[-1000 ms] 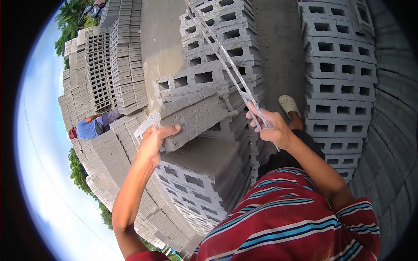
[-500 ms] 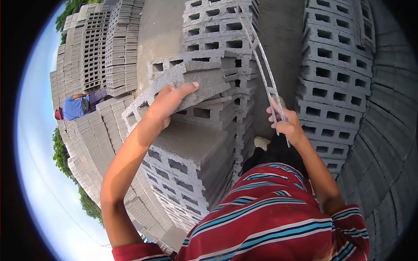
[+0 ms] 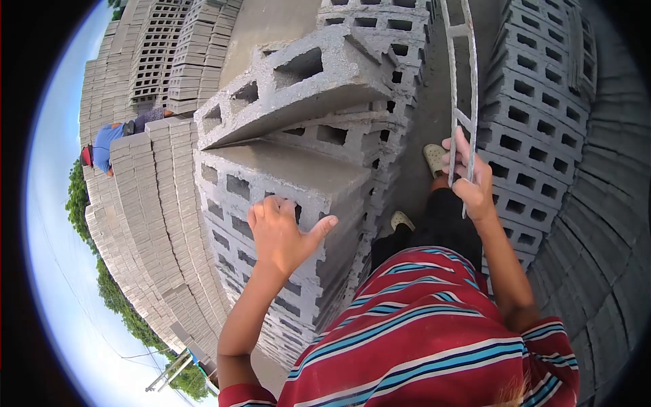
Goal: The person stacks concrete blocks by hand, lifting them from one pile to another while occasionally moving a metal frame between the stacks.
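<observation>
My left hand [image 3: 281, 234] is off the block, fingers spread, hovering in front of the side of the grey block stack [image 3: 285, 197]. A hollow concrete block [image 3: 298, 88] lies tilted on top of that stack, one end raised. My right hand [image 3: 471, 180] grips the lower end of a long grey metal block-lifting tool [image 3: 461, 74] that reaches away from me between the stacks. My red striped shirt and my feet in light shoes show below.
More stacks of hollow blocks stand at the right [image 3: 542, 102] and at the far left [image 3: 163, 61]. A person in a blue shirt [image 3: 105, 146] bends among the left stacks. A narrow concrete floor strip [image 3: 424, 115] runs between the stacks.
My left hand let go of the block, which now rests tilted on the stack, and dropped in front of the stack's side. My right hand swung the metal tool more upright.
</observation>
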{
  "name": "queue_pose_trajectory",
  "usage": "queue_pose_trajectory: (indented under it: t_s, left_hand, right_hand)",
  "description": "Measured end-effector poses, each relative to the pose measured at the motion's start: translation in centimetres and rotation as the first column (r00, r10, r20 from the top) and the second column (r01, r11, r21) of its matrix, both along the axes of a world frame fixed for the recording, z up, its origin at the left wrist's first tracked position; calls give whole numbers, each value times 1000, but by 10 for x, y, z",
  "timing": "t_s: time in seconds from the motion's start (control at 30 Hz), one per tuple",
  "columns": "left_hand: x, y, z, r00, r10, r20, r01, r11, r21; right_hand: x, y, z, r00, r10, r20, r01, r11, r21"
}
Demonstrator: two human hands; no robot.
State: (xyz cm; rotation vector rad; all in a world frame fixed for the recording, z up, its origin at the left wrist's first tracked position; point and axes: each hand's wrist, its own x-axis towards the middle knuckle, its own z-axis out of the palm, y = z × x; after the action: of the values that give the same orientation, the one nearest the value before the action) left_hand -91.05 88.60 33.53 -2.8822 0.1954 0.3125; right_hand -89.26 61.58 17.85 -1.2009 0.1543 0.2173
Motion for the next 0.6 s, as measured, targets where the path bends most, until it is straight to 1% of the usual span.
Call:
queue_pose_trajectory:
  t_s: [0.03, 0.07, 0.1, 0.13, 0.17, 0.2, 0.23, 0.3, 0.33, 0.37, 0.43, 0.47, 0.5, 0.53, 0.57, 0.6]
  left_hand:
    - [-1, -2, 0, 998, 36, -57, -37, 999, -10]
    - [-2, -2, 1, 991, 68, -113, -70, 997, -16]
    - [-4, 1, 0, 982, 95, -163, -99, 995, -21]
    - [-10, 9, -9, 994, 2, -105, -12, 995, -99]
    - [-13, 13, -16, 995, 37, -97, -51, 989, -141]
    - [-15, 15, -22, 993, 72, -93, -88, 978, -186]
    - [-15, 16, -25, 990, 102, -95, -122, 965, -233]
    - [-12, 10, -18, 961, 176, -211, -224, 947, -231]
    - [-13, 9, -13, 939, 207, -275, -270, 938, -218]
    - [-16, 12, -12, 941, 207, -268, -267, 939, -214]
    - [-16, 11, -15, 947, 207, -245, -263, 939, -223]
    - [-15, 12, -13, 940, 188, -284, -261, 934, -245]
    - [-15, 13, -15, 945, 189, -266, -257, 933, -251]
    - [-15, 14, -20, 948, 196, -252, -259, 933, -250]
    - [-14, 15, -22, 949, 206, -239, -264, 932, -246]
    - [-12, 14, -20, 939, 218, -266, -283, 930, -237]
  right_hand:
    - [-9, 7, 3, 998, -31, 53, 31, 999, -7]
    - [-18, 12, 9, 989, -25, 149, 36, 997, -72]
    - [-28, 17, 13, 975, -31, 218, 54, 994, -100]
    - [-39, 22, 18, 956, -37, 291, 77, 989, -129]
    - [-52, 27, 23, 932, -40, 360, 104, 982, -161]
    - [-67, 28, 26, 924, 24, 380, 64, 974, -217]
    - [-83, 33, 31, 933, 37, 358, 60, 965, -254]
    - [-119, 43, 41, 952, 60, 300, 44, 944, -328]
    - [-139, 48, 44, 963, 103, 250, 8, 913, -407]
    - [-157, 57, 49, 981, 60, 187, 15, 928, -372]
    - [-194, 72, 42, 982, 9, 187, 69, 912, -405]
    - [-210, 78, 41, 986, -13, 165, 75, 924, -376]
    - [-224, 85, 44, 991, -28, 134, 73, 937, -341]
    - [-236, 88, 47, 992, -31, 123, 72, 937, -341]
    - [-246, 88, 48, 994, 0, 109, 43, 921, -388]
    - [-252, 88, 51, 998, 9, 64, 12, 949, -316]
